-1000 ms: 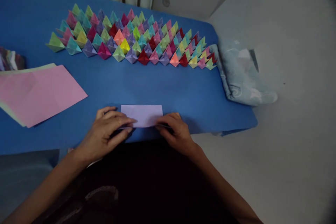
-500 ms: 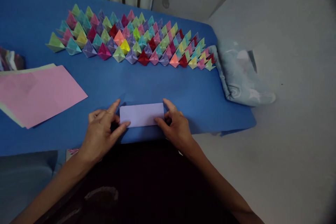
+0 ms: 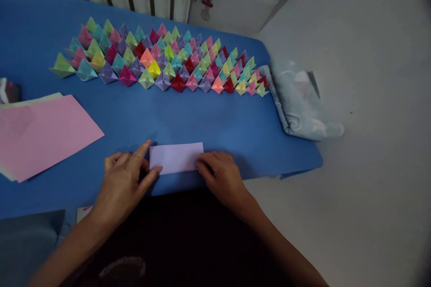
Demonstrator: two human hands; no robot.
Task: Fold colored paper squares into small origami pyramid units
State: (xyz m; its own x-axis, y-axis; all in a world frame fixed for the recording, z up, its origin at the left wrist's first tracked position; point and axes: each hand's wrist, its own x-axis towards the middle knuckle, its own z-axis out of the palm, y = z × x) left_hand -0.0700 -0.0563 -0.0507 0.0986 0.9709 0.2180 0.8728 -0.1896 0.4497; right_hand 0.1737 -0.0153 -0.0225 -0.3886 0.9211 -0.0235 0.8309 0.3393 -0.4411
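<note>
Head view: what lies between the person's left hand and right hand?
A lilac paper rectangle on the blue table, its ends touched by the left hand and right hand, as the head view shows.

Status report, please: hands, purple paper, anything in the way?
Left hand on purple paper, left end. Right hand on right end. Paper boats apart, beyond it.

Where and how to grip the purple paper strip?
I'd pinch each short end between thumb and fingers, coming from left and right: the purple paper strip is a thin, flat rectangle, longer side to side. The left hand and right hand are at those ends, leaving its middle uncovered.
</note>
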